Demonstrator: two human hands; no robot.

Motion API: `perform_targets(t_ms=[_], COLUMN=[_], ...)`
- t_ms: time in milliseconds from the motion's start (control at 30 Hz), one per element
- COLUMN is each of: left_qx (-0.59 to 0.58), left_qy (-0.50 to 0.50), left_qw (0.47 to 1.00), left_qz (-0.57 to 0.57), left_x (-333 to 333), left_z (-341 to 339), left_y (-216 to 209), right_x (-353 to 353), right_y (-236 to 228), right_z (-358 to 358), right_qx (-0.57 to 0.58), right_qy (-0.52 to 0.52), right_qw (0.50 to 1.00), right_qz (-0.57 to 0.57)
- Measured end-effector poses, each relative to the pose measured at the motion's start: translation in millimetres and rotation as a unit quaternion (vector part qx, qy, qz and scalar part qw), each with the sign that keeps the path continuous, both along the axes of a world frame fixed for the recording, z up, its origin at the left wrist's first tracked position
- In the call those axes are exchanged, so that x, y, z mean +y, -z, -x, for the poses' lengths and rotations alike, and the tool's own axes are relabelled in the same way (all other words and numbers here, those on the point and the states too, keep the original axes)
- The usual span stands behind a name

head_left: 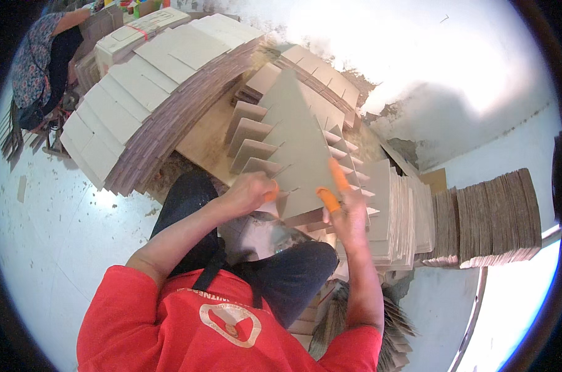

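Before me is a long slotted cardboard panel (302, 146), with rows of small cardboard cross pieces (251, 130) standing out along its left and right sides. My left hand (253, 192) is closed at the near left side of this cardboard divider, an orange finger cover showing at its fingertips. What its curled fingers pinch is partly hidden. My right hand (349, 214) lies against the near right side. Its thumb and index finger, both in orange covers, are stretched apart, the thumb on the panel and the index finger along the right-hand cross pieces.
A long fanned row of cardboard sheets (163, 68) curves across the left. More slotted strips (321, 71) lie beyond the divider. Pale sheets (402, 214) and dark cardboard stacks (498, 217) stand at right. Another person (42, 68) sits at the far left.
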State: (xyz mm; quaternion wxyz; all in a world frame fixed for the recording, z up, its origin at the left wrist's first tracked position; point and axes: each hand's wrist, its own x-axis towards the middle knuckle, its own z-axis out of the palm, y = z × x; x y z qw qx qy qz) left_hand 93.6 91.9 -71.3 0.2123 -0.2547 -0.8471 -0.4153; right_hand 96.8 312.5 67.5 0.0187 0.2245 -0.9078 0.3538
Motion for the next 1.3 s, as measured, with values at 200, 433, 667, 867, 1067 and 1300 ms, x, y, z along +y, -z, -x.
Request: perform_targets(t_ms=[200, 433, 667, 867, 1067, 1300], left_qx=[-0.007, -0.011, -0.005, -0.021, -0.026, -0.032], left_qy=[0.001, 0.002, -0.001, 0.001, 0.001, 0.001], left_qw=[1.000, 1.000, 1.000, 1.000, 1.000, 0.999], left_qz=[-0.004, 0.009, 0.004, 0.002, 0.018, -0.029], left_x=[2, 1, 1, -1, 0, -18], left_z=[3, 6, 5, 4, 7, -4], left_y=[-2, 1, 2, -1, 1, -20], right_x=[-16, -19, -23, -31, -40, 8], right_y=[21, 12, 16, 15, 43, 17], right_z=[2, 8, 16, 33, 26, 49], right_qx=[0.039, 0.092, 0.041, 0.036, -0.049, 0.000], right_qy=[0.009, -0.022, -0.039, -0.088, -0.161, 0.033], right_qw=[0.999, 0.992, 0.994, 0.983, 0.933, 0.993], right_qz=[0.028, -0.085, -0.098, -0.155, -0.319, -0.116])
